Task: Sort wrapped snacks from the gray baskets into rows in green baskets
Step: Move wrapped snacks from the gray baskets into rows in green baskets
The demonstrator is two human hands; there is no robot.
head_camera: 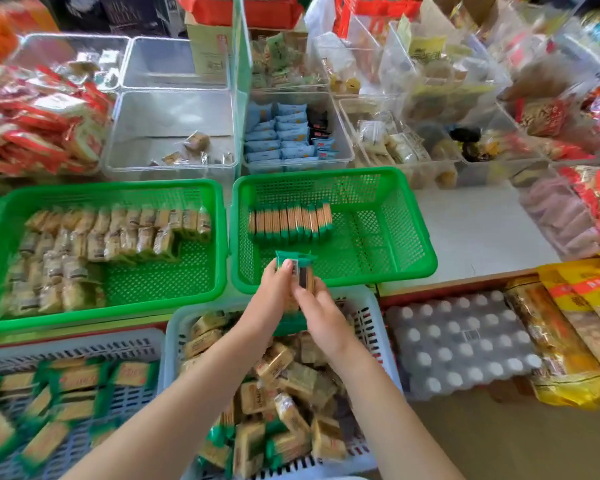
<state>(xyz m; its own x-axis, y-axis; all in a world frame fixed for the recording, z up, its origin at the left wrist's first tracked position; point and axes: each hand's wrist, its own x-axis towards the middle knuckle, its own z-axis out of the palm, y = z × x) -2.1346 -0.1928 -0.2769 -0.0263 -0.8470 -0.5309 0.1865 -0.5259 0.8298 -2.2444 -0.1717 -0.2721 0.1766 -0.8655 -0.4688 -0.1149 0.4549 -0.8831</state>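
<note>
A green-wrapped snack pack (298, 263) is held upright between both hands over the near rim of the right green basket (413, 252). My left hand (274, 289) grips its left side, thumb on the front. My right hand (321, 313) pinches its lower right edge. A single row of green-edged packs (290, 221) stands at the back left of that basket. The left green basket (201, 268) holds rows of pale wrapped snacks (111, 237). Beneath my arms, a gray basket (373, 306) is heaped with loose packs (284, 393). Another gray basket (125, 344) at the lower left holds green-and-yellow packs.
Clear bins stand behind the green baskets; one holds blue packets (281, 136). Red snack bags (35, 119) pile up at the left. A wrapped tray of eggs (461, 341) and yellow bags (582, 323) lie at the right. A bare white counter patch (478, 230) lies right of the basket.
</note>
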